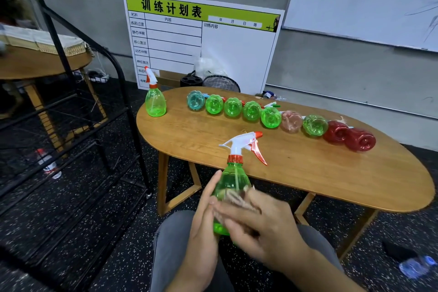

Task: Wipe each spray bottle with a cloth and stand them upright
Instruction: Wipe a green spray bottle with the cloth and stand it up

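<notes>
Spray bottle stands upright, nozzle pointing right.

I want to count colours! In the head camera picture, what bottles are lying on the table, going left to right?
Blue bottle → four green bottles, first, last → pink bottle → green bottle → two red bottles.

Green spray bottle, white-and-orange trigger head, held upright above my lap near the tabletop edge; my left hand grips its side; my right hand presses a beige cloth against its body; one green bottle stands upright at the far left end; nine bottles lie in a row, bases toward me: one teal, five green, one pink, two red.
</notes>
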Action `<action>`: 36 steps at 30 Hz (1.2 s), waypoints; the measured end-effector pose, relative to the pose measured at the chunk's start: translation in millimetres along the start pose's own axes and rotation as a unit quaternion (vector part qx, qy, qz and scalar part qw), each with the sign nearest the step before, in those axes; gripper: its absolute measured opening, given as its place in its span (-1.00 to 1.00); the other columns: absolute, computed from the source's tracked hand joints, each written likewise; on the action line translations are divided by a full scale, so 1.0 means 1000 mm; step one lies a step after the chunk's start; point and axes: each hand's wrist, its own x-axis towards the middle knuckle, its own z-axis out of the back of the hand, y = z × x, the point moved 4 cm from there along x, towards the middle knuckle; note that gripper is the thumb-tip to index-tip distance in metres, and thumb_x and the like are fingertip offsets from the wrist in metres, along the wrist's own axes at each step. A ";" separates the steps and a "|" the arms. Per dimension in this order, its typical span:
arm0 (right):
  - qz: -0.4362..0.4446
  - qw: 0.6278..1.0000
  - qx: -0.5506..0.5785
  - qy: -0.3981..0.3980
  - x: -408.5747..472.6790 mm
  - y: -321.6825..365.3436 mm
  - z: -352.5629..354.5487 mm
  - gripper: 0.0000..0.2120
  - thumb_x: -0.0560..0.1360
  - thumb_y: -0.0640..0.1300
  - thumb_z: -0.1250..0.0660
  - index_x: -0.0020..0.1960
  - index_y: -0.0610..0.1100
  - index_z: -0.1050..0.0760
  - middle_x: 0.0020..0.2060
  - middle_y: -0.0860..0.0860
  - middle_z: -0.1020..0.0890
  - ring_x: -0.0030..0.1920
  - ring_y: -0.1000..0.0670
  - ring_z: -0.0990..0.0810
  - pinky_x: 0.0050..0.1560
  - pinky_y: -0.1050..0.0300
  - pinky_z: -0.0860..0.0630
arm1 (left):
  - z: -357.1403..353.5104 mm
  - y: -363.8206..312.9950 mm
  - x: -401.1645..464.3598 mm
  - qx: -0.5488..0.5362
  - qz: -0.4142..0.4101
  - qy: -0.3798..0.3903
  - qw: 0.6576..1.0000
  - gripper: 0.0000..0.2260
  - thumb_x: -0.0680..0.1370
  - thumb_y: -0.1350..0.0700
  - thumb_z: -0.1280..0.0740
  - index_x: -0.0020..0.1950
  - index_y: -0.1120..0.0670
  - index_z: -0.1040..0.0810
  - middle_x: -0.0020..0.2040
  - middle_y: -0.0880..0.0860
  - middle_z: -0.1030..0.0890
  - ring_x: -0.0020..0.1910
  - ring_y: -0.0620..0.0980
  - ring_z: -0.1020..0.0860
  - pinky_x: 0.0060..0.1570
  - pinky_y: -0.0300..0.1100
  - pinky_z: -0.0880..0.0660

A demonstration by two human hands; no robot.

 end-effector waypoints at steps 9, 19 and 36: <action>-0.014 0.999 -0.015 -0.041 0.011 -0.016 0.009 -0.72 0.69 0.11 -0.25 0.31 0.13 -0.64 -0.18 0.10 -0.45 -0.25 0.19 -0.38 -0.37 0.27 -0.42 | -0.004 -0.002 -0.001 -0.018 0.002 0.008 1.000 -0.63 0.66 -0.02 -0.18 0.43 -0.26 -0.56 0.44 0.04 -0.60 0.46 0.08 -0.54 0.47 0.09 -0.41; -0.095 0.993 0.031 -0.068 0.012 -0.015 0.001 -0.73 0.68 0.06 -0.27 0.31 0.12 -0.64 -0.19 0.07 -0.48 -0.27 0.17 -0.45 -0.33 0.30 -0.40 | 0.001 0.005 0.003 -0.020 0.005 -0.012 1.000 -0.62 0.66 -0.04 -0.17 0.45 -0.23 -0.56 0.45 0.04 -0.60 0.46 0.08 -0.54 0.47 0.12 -0.43; -0.187 0.974 0.076 -0.099 0.025 -0.038 0.002 -0.71 0.66 0.12 -0.26 0.27 0.13 -0.68 -0.25 0.12 -0.45 -0.36 0.05 -0.47 -0.39 0.22 -0.41 | -0.003 -0.003 0.001 -0.003 0.004 0.003 1.000 -0.67 0.70 -0.06 -0.21 0.44 -0.23 -0.55 0.41 -0.12 -0.61 0.42 -0.06 -0.57 0.39 0.05 -0.48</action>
